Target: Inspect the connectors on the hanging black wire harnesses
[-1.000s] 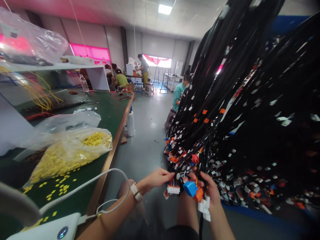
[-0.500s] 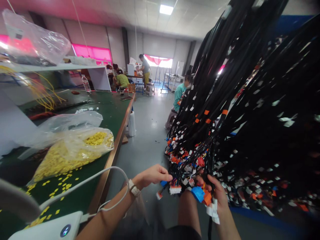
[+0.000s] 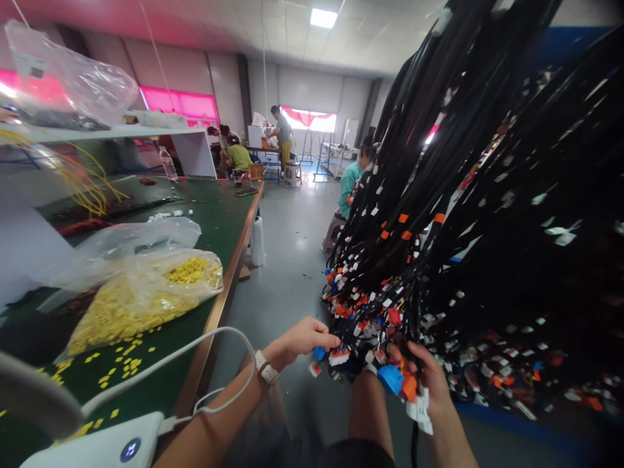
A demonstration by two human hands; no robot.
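My left hand [image 3: 312,336], a watch [image 3: 266,368] on its wrist, has thumb and finger pinched on wires just above a white connector [image 3: 340,357]. A small blue connector [image 3: 318,353] dangles close below the fingers. Curled round a branch of the black wire harness [image 3: 413,305], my right hand [image 3: 431,374] is closed. A large blue connector [image 3: 390,377], an orange connector [image 3: 408,387] and a white tag [image 3: 420,409] hang at that hand. Its fingertips are partly hidden behind wires.
Many black harnesses [image 3: 487,195] hang thickly on the right. On the left, a green worktable [image 3: 219,214] carries a bag of yellow parts [image 3: 141,299], with loose pieces around it. A white cable [image 3: 180,351] runs from a power bank [image 3: 97,448] across my left forearm. Several people sit or stand farther off.
Both hands have shifted slightly right. The white connector below my left fingers has risen and tilted a little. The connectors at my right hand have moved slightly right with it.
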